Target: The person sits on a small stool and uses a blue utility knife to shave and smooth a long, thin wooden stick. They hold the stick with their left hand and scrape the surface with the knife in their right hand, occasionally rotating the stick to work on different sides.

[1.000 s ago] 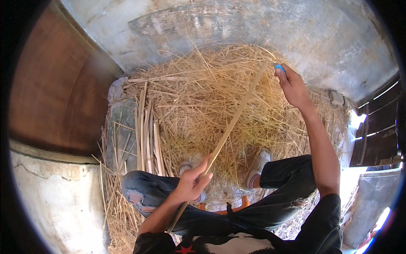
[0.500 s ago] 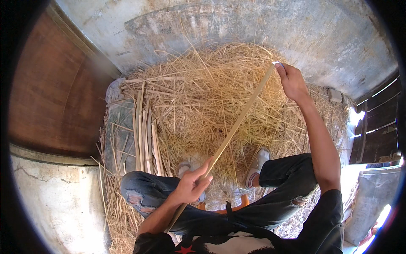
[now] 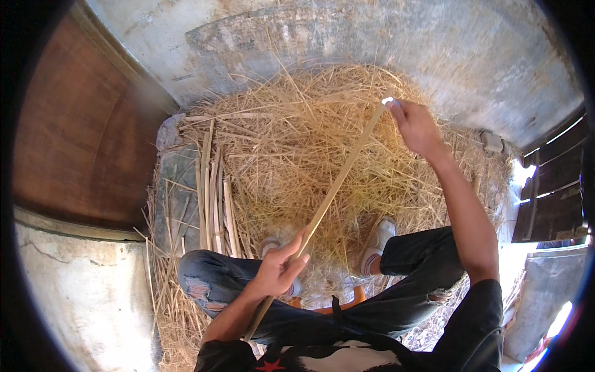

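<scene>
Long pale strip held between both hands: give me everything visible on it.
The long pale yellow strip looks like split bamboo or cane: thin, flat, straight and smooth. It runs diagonally from lower left to upper right above the straw pile. The left hand grips it near the lower end, which pokes out below the fist. The right hand pinches the upper tip, where something small and pale shows at the fingers; what it is cannot be told.
</scene>
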{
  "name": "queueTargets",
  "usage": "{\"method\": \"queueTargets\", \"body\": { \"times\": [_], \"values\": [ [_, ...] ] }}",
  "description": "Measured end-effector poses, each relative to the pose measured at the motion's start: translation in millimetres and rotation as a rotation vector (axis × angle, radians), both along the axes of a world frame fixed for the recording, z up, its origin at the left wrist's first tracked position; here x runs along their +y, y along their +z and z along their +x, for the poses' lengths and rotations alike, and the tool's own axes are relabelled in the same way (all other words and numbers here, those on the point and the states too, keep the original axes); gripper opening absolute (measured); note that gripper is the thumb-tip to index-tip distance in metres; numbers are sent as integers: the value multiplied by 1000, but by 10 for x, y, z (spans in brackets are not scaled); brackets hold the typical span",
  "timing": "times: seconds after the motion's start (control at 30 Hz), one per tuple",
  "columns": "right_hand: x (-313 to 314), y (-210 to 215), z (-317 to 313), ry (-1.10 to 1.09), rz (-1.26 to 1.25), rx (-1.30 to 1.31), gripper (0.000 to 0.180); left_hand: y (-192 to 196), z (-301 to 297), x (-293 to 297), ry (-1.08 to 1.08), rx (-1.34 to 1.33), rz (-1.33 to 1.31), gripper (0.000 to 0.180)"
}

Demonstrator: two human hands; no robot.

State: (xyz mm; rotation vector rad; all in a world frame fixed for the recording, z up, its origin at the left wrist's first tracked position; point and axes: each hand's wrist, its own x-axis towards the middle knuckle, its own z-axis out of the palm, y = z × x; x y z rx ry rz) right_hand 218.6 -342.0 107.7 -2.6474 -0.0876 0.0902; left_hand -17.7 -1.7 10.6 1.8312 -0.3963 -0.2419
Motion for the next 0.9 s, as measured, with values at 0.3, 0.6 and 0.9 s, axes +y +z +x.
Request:
{"method": "queueTargets", "body": {
  "times": [0.3, 0.6, 0.9],
  "values": [
    [464, -165, -270, 184, 0, -1, 44, -59, 27, -8, 111, 139, -47, 59],
    [717, -321, -400, 249, 48, -23, 43, -86, 66, 41, 134, 88, -89, 60],
    [838, -86, -324, 151, 52, 54, 45, -133, 73, 79, 122, 75, -146, 60]
  ]
}}
